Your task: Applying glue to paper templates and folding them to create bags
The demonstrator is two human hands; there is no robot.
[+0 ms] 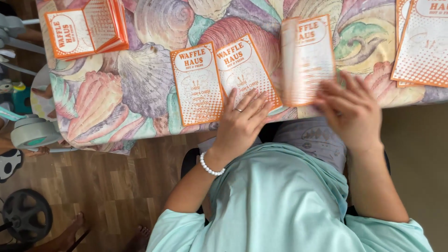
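Note:
An orange-and-white printed leaflet (pixel 219 79) lies partly unfolded on a table covered with a seashell-patterned cloth (pixel 140 84). My left hand (pixel 240 121), with a ring and a white bead bracelet, presses flat on the leaflet's near right corner. My right hand (pixel 350 109) is blurred, its fingers spread against the right-hand panel (pixel 308 58) of the leaflet, which stands lifted off the cloth.
A stack of folded orange leaflets (pixel 88 28) sits at the far left of the table, and flat orange sheets (pixel 422 42) lie at the far right. Wooden floor, a round black weight (pixel 25 214) and grey equipment (pixel 32 133) are on the left.

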